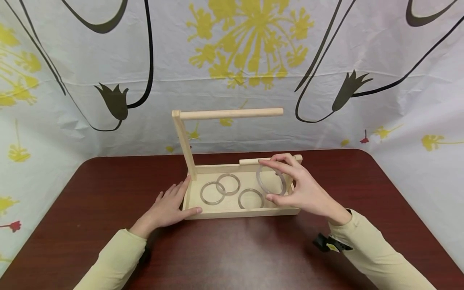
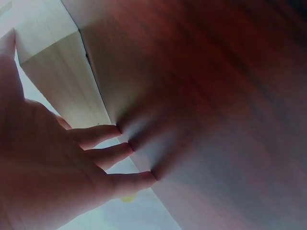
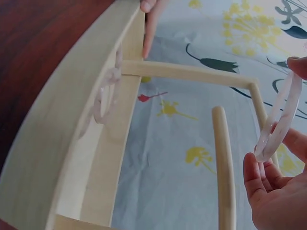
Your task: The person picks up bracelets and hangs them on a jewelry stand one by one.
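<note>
My right hand (image 1: 302,189) pinches a translucent pale bangle (image 1: 258,177) between thumb and fingers, above the right part of a light wooden tray (image 1: 241,215). In the right wrist view the bangle (image 3: 283,115) is seen nearly edge-on, apart from the wood. Three similar bangles lie in the tray: a left one (image 1: 201,197) overlapping a second (image 1: 228,175), and a third (image 1: 251,189) nearer the front wall. My left hand (image 1: 168,207) rests at the tray's left end, thumb over the front corner. Its other fingertips (image 2: 127,147) reach down to the table.
A tall post (image 1: 185,145) rises at the tray's left end and carries a long horizontal dowel (image 1: 232,114) with a free right end. A lower dowel (image 1: 249,162) runs behind my right hand. The dark red-brown table (image 1: 232,249) meets a patterned cloth (image 1: 232,92) behind.
</note>
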`<state>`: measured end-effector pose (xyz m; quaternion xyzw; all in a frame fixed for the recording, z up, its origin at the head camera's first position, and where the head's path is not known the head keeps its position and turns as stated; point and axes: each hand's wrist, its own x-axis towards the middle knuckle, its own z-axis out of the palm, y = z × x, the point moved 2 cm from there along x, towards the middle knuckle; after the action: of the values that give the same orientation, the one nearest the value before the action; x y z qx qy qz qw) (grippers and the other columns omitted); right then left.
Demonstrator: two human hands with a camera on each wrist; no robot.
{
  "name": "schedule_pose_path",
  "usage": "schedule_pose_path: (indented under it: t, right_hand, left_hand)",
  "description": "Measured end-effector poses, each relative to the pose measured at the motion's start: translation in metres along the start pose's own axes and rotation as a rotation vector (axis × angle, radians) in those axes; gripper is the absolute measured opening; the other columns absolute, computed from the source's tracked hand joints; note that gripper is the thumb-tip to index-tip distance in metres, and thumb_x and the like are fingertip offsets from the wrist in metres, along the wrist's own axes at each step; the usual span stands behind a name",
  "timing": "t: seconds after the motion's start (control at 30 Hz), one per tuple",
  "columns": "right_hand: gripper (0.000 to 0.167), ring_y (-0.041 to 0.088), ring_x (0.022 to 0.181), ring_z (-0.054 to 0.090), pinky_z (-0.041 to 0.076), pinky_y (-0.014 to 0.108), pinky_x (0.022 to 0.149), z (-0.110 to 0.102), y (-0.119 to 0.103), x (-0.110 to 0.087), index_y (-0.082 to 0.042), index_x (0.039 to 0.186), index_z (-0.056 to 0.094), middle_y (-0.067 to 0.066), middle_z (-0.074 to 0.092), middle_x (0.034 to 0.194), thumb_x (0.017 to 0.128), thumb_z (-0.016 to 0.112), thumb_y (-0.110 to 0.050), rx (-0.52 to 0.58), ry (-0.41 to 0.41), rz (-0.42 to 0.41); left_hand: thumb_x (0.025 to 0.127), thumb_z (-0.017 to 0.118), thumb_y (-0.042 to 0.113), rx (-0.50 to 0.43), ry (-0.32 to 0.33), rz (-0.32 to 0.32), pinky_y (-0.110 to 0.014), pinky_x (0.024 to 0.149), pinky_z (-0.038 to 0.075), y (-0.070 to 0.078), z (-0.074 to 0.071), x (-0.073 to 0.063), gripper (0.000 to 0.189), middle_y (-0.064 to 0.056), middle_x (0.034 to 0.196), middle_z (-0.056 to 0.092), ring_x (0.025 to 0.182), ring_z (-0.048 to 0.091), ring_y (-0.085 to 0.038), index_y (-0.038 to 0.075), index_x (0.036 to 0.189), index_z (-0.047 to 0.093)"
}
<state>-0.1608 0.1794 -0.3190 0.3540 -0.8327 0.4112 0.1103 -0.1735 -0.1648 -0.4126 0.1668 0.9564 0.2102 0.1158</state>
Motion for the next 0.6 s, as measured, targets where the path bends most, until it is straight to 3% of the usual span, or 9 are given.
schedule_pose_path:
  t: [0.23,0.6]
  right_hand:
    - [0.069,0.017,0.097,0.046,0.038,0.029,0.077,-0.007,0.001,0.005,-0.016,0.134,0.059,0.004,0.05,0.115,0.071,0.084,-0.008,-0.01,0.047,0.005]
    - [0.066,0.023,0.095,0.048,0.039,0.029,0.087,-0.021,-0.002,0.017,-0.01,0.135,0.058,0.006,0.049,0.122,0.073,0.08,-0.004,0.001,0.127,0.046]
  left_hand:
    - [0.084,0.055,0.071,-0.007,-0.002,0.003,-0.072,0.1,0.016,0.001,0.001,-0.001,0.107,-0.027,0.152,0.026,0.138,0.023,-0.047,0.01,0.156,0.005]
    - [0.084,0.054,0.071,-0.005,-0.006,0.004,-0.072,0.1,0.016,0.001,0.001,0.0,0.107,-0.026,0.152,0.026,0.138,0.022,-0.048,0.01,0.156,0.004]
